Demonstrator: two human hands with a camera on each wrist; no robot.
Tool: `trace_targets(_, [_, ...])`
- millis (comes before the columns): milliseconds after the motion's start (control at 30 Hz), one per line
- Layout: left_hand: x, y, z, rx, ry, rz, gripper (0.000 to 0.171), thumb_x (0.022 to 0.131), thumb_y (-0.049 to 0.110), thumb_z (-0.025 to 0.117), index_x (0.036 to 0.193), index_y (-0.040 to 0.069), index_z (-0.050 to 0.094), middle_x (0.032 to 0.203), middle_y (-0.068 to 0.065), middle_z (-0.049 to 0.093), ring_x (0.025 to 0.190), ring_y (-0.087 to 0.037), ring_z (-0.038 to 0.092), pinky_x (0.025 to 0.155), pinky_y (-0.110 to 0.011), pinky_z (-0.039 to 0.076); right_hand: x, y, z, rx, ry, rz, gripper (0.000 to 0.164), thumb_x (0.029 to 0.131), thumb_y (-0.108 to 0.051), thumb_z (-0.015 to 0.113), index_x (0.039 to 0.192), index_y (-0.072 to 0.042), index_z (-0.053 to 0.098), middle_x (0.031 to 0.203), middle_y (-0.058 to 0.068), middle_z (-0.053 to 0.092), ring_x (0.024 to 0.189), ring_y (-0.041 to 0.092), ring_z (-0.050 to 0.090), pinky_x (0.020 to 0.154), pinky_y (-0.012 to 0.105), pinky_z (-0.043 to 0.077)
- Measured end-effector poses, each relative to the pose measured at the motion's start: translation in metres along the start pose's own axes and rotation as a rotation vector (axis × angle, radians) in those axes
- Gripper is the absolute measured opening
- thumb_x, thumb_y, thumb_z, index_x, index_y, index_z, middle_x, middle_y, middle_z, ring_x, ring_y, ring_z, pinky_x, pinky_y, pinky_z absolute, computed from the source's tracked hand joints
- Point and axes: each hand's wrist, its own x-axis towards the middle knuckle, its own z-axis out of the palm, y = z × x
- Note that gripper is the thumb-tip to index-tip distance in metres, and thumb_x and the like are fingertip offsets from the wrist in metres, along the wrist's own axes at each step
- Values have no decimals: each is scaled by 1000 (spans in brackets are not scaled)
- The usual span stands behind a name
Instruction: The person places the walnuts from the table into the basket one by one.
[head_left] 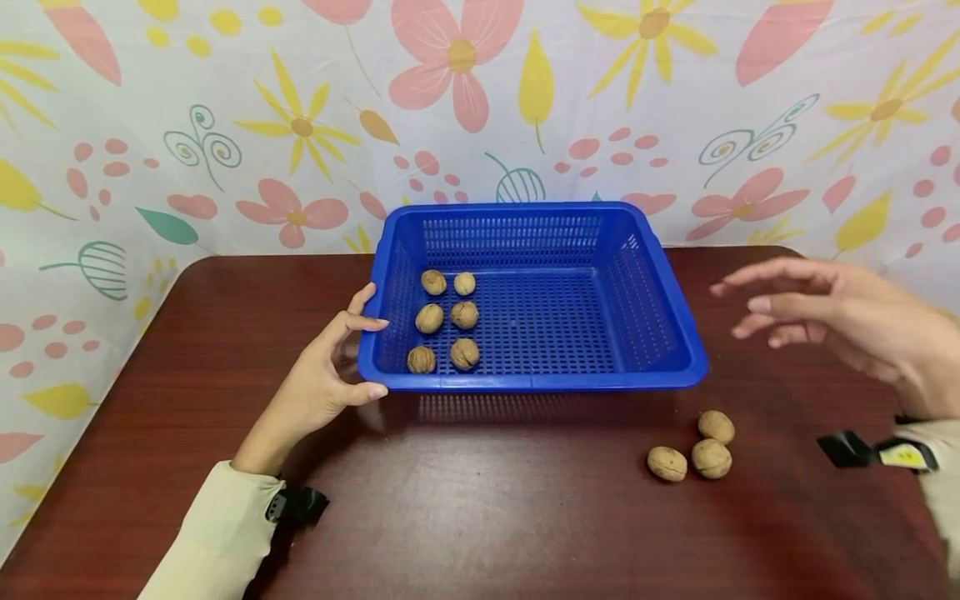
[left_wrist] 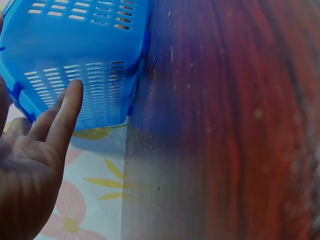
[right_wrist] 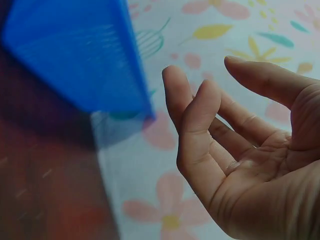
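Observation:
A blue plastic basket point(head_left: 525, 382) with slotted walls stands on the table. Several walnuts point(head_left: 465, 315) lie inside it at the left, in two columns. My left hand point(head_left: 318, 379) grips the basket's left end, with a finger over the rim and the thumb at the front corner. From the left wrist view, fingers of that hand point(left_wrist: 37, 155) lie along the basket's outer wall point(left_wrist: 75, 45). To the right of the basket, my right hand point(head_left: 847, 321) hovers in the air, fingers loosely bent around nothing. The right wrist view confirms the hand point(right_wrist: 250, 155) is bare.
Three more walnuts point(head_left: 711, 459) lie close together on the dark reddish table point(head_left: 480, 508), in front of the basket's right corner. Behind the table hangs a white cloth point(head_left: 570, 100) with printed flowers and leaves. Both wrists carry black straps.

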Motion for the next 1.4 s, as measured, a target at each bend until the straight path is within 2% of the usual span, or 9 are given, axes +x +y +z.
trace_targets(167, [1,0,1,-13,-4,3,65,85,8,88,140,4,55,177,5,18,118,-11,66,96,-20,56,-38,43,3,-36,62,59,44,104,13,46,140,-7,63,132,-4,74,93,23,78,66,33,62])
trace_targets(333, [1,-1,1,-25,-9,12,65,85,8,88,140,3,54,177,3,17,117,-9,66,96,-20,56,-63,81,10,9,-5,93,46,105,11,44,143,-9,62,135,-9,72,93,23,77,64,32,60])
trace_targets(500, [1,-1,1,-22,-6,10,65,85,7,88,140,2,54,177,3,17,117,-9,66,96,-20,56,-73,100,19,25,-41,158,46,107,7,44,143,-14,62,134,-10,71,90,23,76,62,34,58])
trace_targets(600, [0,-1,0,-16,-4,3,65,85,7,88,140,2,54,177,4,18,117,-10,66,96,-20,56,-72,105,24,28,-54,181,45,107,6,46,142,-16,63,130,-9,73,89,22,76,61,34,57])
trace_targets(700, [0,-1,0,-14,-1,-1,65,84,5,87,140,3,54,177,4,18,116,-12,66,96,-20,56,-69,107,29,40,-92,168,45,107,6,45,144,-14,61,127,-6,75,91,21,76,61,33,58])
trace_targets(833, [0,-1,0,-13,-2,0,65,84,6,88,140,4,54,177,5,18,118,-13,66,96,-21,56,-66,108,34,70,-153,128,46,106,8,44,146,-9,58,132,-6,72,94,19,75,62,33,59])
trace_targets(933, [0,-1,0,-17,-5,3,66,84,6,88,140,3,54,177,4,18,119,-13,66,96,-21,56,-65,109,36,75,-168,106,47,105,10,45,146,-7,57,136,-7,70,93,16,74,62,33,59])
trace_targets(1167, [1,-1,0,-15,0,8,66,83,3,87,140,2,54,177,3,18,116,-11,66,96,-20,56,-64,105,42,9,-112,109,44,101,10,53,141,-6,62,129,-7,75,79,10,68,57,34,56])
trace_targets(1400, [1,0,0,-18,-5,9,66,84,5,88,140,2,54,177,3,18,119,-12,65,96,-21,56,-64,102,48,-69,-43,123,37,102,6,55,135,-5,66,104,-5,79,78,12,70,59,35,55])
